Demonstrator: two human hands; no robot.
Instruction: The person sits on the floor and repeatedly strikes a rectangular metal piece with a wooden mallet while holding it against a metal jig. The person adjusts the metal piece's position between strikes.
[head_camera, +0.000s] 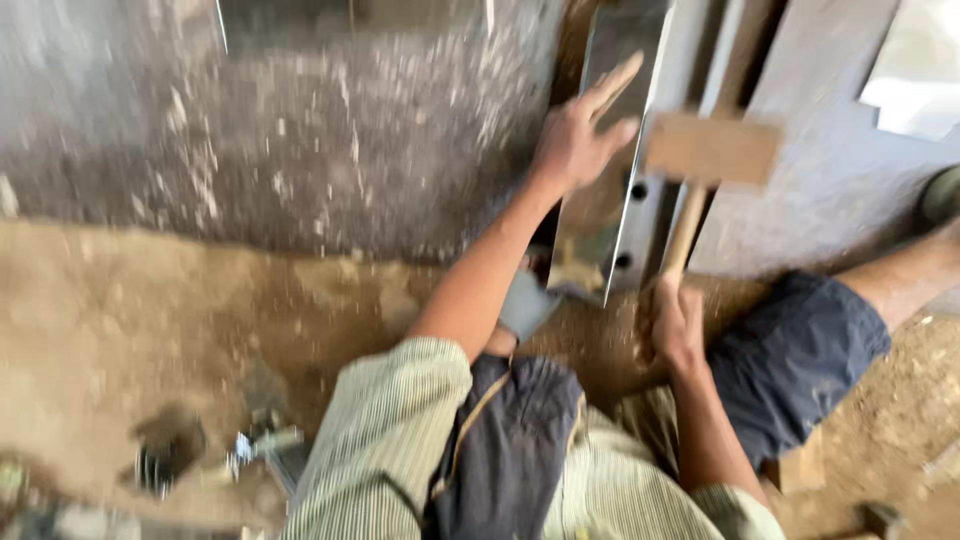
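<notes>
Wooden mallet (708, 150), its block head raised at the far right of a long shiny metal strip (610, 160), is gripped low on the handle by the right hand (675, 325), fingers closed around it. The left hand (580, 135) lies open, fingers spread, flat on the strip, just left of the mallet head. The strip runs from near to far across a grey slab (840, 170) on the dusty floor (150, 310).
</notes>
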